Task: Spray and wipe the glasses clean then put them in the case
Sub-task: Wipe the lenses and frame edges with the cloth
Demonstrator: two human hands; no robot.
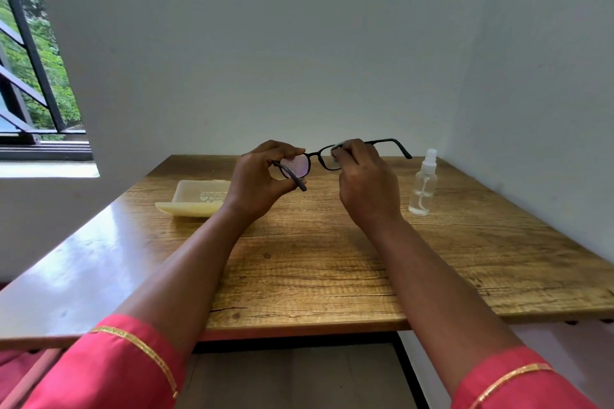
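Note:
Black-framed glasses (314,156) are held up above the wooden table (332,259), temples unfolded. My left hand (259,179) pinches the left lens rim and temple; that lens carries small droplets. My right hand (365,183) pinches a small pale cloth (337,147) against the right lens, which the fingers mostly hide. A cream glasses case (196,199) lies open on the table to the left of my left hand. A clear spray bottle (422,186) with a white nozzle stands upright to the right of my right hand.
White walls close off the table at the back and on the right, just behind the bottle. A barred window (30,60) is at the far left. The table's front edge (299,329) runs below my forearms.

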